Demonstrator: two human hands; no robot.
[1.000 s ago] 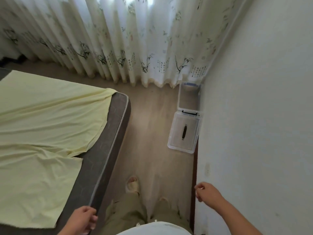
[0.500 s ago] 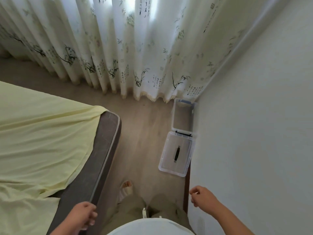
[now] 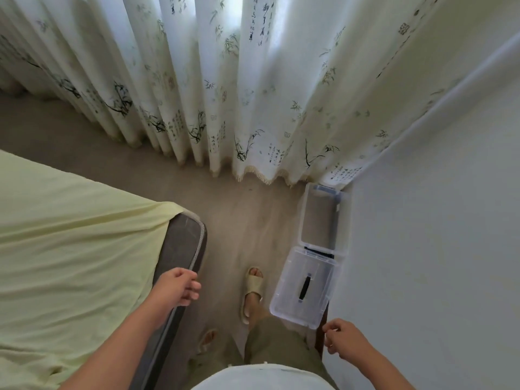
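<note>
A pale yellow sheet (image 3: pixel 70 243) lies spread over a dark grey mattress (image 3: pixel 183 243), whose right corner stays uncovered. My left hand (image 3: pixel 178 287) hovers over the mattress edge near that corner, fingers loosely curled and holding nothing. My right hand (image 3: pixel 343 337) hangs beside the white wall at the lower right, fingers loosely curled, empty. A clear plastic storage box (image 3: pixel 320 215) stands open on the floor by the wall, its lid (image 3: pixel 289 299) lying flat in front of it.
White curtains (image 3: pixel 225 94) printed with bamboo hang to the floor ahead. A white wall (image 3: pixel 436 249) closes off the right side. A narrow strip of beige floor (image 3: pixel 239 215) runs between mattress and box. My feet in beige slippers (image 3: pixel 251 288) stand there.
I have stepped forward towards the curtains; the mattress corner and box are nearer. My left hand has risen forward along the mattress edge. My right hand stays low by the wall.
</note>
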